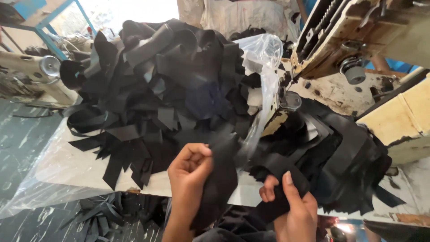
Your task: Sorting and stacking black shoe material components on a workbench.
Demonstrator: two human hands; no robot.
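Observation:
My left hand (188,172) pinches the upper edge of a black fabric strip (221,179) that hangs down toward my lap. My right hand (293,208) grips another black fabric piece (280,168) by its lower end, thumb pressed on top. Both pieces lie at the front edge of a large heap of black fabric cuttings (165,85) spread over the worktable (67,163). A second heap of black pieces (345,152) lies to the right, just beyond my right hand.
A clear plastic sheet (264,58) rises between the two heaps and drapes over the table's left edge. A worn cream sewing machine (358,40) stands at the upper right. More black strips (103,215) lie on the dark floor at lower left.

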